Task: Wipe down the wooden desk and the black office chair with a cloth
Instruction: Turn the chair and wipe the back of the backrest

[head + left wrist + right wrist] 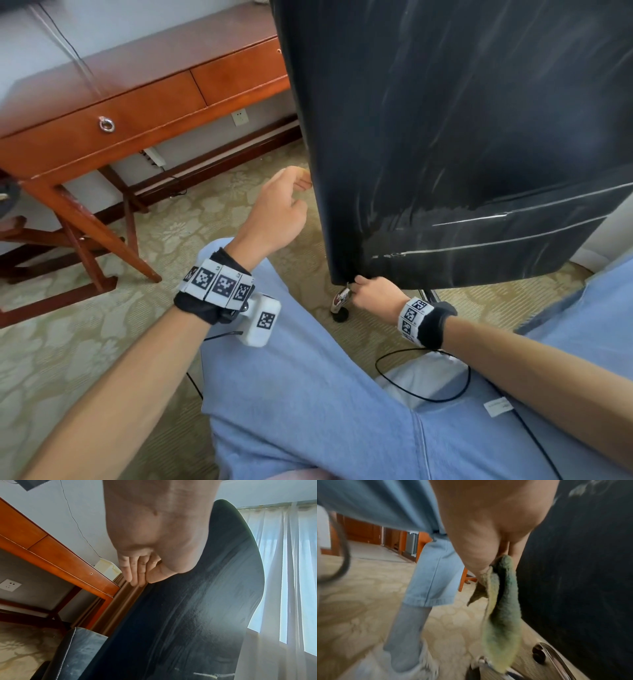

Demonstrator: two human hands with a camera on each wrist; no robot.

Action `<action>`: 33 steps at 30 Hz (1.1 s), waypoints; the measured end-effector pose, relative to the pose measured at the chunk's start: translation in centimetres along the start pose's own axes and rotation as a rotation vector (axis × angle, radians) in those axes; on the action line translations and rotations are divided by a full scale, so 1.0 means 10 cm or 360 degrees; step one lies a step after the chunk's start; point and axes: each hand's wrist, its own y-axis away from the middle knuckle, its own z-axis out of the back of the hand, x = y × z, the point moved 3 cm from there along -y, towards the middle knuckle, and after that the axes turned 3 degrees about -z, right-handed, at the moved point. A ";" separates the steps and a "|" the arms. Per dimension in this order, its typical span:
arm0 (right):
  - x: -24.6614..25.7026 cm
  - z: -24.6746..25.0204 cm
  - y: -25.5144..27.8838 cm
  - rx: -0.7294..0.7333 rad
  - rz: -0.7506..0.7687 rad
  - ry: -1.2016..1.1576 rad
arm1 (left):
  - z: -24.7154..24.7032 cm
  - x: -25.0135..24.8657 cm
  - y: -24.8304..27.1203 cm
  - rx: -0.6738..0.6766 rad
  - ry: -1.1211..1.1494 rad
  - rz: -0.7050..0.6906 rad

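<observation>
The black office chair (462,137) shows its tall back, streaked with wipe marks, at the upper right. My right hand (373,294) is at the bottom left corner of that back. In the right wrist view it grips a green-yellow cloth (503,608), which hangs down beside the chair (582,574). My left hand (284,209) hovers at the back's left edge, fingers straight and together (135,574), holding nothing. I cannot tell whether they touch the chair. The wooden desk (102,102) with two drawers stands at the upper left.
A chrome chair leg (342,296) with a caster (340,315) sits under my right hand. A power strip (154,157) and a wall socket (239,117) are below the desk. White curtains (283,561) hang behind the chair. My blue trouser legs fill the foreground above patterned carpet.
</observation>
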 end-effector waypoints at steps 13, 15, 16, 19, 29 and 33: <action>-0.87 1.49 0.92 -0.2155 -0.0406 -0.0025 | 0.03 -0.15 0.00 -0.0238 0.0205 0.0005; -0.76 1.24 0.75 -0.1992 -0.0331 0.0007 | 0.01 -0.16 0.00 -0.0251 0.0207 0.0014; -0.71 1.08 0.65 -0.1848 -0.0241 -0.0007 | 0.01 -0.17 0.00 -0.0250 0.0196 0.0022; -0.54 0.50 0.36 -0.1377 0.0003 -0.0019 | 0.03 -0.18 -0.01 -0.0233 0.0175 0.0067; -0.65 1.32 0.55 -0.1773 -0.0243 -0.0067 | 0.04 -0.20 -0.08 -0.0252 0.0053 0.0138; -0.74 1.65 0.66 -0.2026 -0.0412 -0.0059 | 0.02 -0.23 -0.08 -0.0269 0.0044 0.0124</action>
